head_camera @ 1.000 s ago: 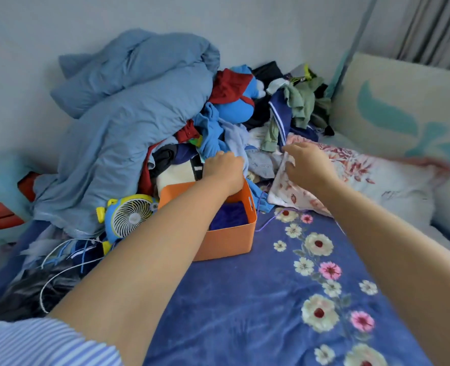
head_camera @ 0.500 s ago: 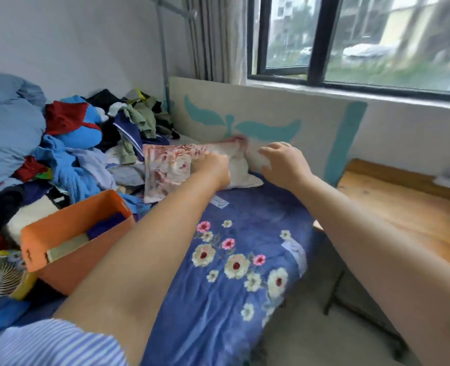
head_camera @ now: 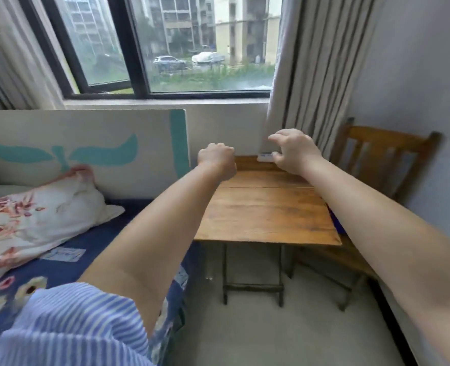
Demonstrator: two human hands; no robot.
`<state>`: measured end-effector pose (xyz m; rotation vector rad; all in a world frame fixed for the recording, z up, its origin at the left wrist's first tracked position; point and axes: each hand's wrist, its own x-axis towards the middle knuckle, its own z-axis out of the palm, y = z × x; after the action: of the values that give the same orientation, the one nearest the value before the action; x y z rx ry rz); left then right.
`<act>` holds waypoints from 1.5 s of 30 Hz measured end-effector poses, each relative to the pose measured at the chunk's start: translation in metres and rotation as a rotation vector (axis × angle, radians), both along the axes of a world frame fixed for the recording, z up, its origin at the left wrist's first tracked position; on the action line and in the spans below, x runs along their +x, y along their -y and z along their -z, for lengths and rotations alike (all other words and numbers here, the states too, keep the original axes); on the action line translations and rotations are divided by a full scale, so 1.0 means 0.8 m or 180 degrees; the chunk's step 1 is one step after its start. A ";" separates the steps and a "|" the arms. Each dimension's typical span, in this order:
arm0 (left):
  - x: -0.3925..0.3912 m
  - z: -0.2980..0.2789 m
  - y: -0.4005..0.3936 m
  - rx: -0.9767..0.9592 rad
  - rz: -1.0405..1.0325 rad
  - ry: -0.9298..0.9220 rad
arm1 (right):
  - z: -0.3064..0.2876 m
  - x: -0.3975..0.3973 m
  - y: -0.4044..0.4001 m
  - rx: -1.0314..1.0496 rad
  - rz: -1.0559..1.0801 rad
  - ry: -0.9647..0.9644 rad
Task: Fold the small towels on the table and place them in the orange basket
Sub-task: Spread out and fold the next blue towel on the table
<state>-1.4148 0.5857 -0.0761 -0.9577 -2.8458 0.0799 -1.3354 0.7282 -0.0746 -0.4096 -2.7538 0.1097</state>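
**Towels and basket out of view; both hands extended over wooden table**

Towels and the orange basket do not appear anywhere in this view; their location cannot be told.

1. Window (head_camera: 181,46): fills the upper centre of the frame, dark-framed, showing buildings and parked cars outside. Grey curtains (head_camera: 313,75) hang at its right side, upper right of the frame.
2. Bed (head_camera: 60,262): occupies the lower left, covered by a blue floral sheet. A cream headboard panel (head_camera: 86,143) with teal shapes stands at centre left.
3. Wooden table (head_camera: 266,210): centre of the frame, just beside the bed, on dark folding legs. Its top carries a small white object (head_camera: 264,157) at the far edge; the object is too blurred to identify.
4. Floral pillow (head_camera: 34,217): left of the frame, lying on the bed against the headboard panel.
5. Wooden chair (head_camera: 385,157): right of the frame, beside the table.
6. Left hand (head_camera: 217,161): centre of the frame, above the table's far left corner. Fingers curled into a fist, holding nothing visible. A blue striped sleeve (head_camera: 68,326) shows at lower left.
7. Right hand (head_camera: 295,150): right of centre, above the table's far edge. Fingers loosely bent and spread, holding nothing; it is near the white object, and contact cannot be told.
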 end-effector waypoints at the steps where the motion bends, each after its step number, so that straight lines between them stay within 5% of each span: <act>1: -0.001 0.001 -0.031 0.0007 0.0075 -0.0003 | 0.000 0.004 -0.030 0.0014 0.0069 0.0038; 23: -0.145 0.124 -0.533 -0.0324 0.1648 0.0513 | 0.124 -0.038 -0.507 -0.0629 0.1445 0.0588; 34: -0.155 0.270 -0.738 -0.0989 0.1889 0.1461 | 0.291 -0.018 -0.686 -0.1202 0.2002 0.1315; 45: -0.146 0.503 -0.853 -0.1711 0.1311 0.2183 | 0.529 -0.044 -0.822 -0.1543 0.1662 0.2209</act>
<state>-1.5315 1.2680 -0.4782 -1.9980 -3.1866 0.6022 -1.3703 1.3859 -0.4979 -1.5274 -3.1233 0.6037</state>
